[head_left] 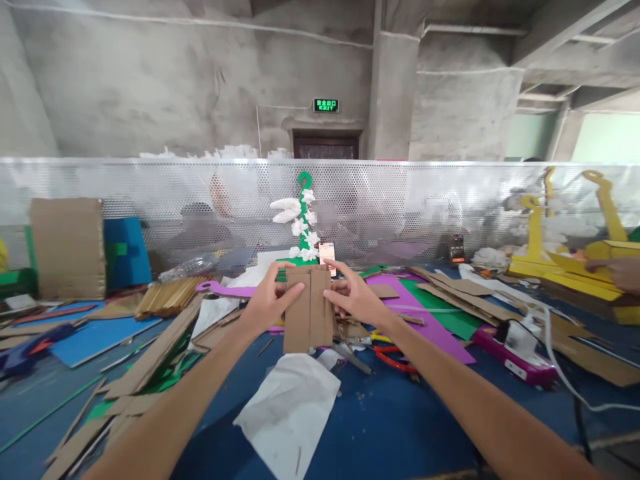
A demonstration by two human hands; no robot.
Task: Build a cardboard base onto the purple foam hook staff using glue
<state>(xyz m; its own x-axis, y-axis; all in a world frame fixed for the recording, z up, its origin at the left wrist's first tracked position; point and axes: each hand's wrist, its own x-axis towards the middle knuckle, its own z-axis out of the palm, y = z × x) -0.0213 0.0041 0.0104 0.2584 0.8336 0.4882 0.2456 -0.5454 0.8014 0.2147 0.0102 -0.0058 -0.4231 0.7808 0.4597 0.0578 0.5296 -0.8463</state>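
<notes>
Two cardboard pieces (299,320) stand upright side by side, with a narrow dark seam between them, above the blue table. My left hand (273,300) grips the left edge, thumb on the near face and fingers partly behind. On the right edge, my right hand (353,293) pinches the cardboard in the same way. Below lies a crumpled white paper sheet (290,413). Just behind the cardboard rises a green hook-topped stand (304,193) trimmed with white fluffy pieces, and a lit phone (327,253) leans by it.
Cardboard strips (155,360) and a bundle of brown sticks (167,297) litter the left. Red-handled pliers or scissors (393,360) lie right of centre, near purple sheets (435,327). A magenta power strip (515,357) trails cables. At far right, another person's hand (617,272) touches yellow board.
</notes>
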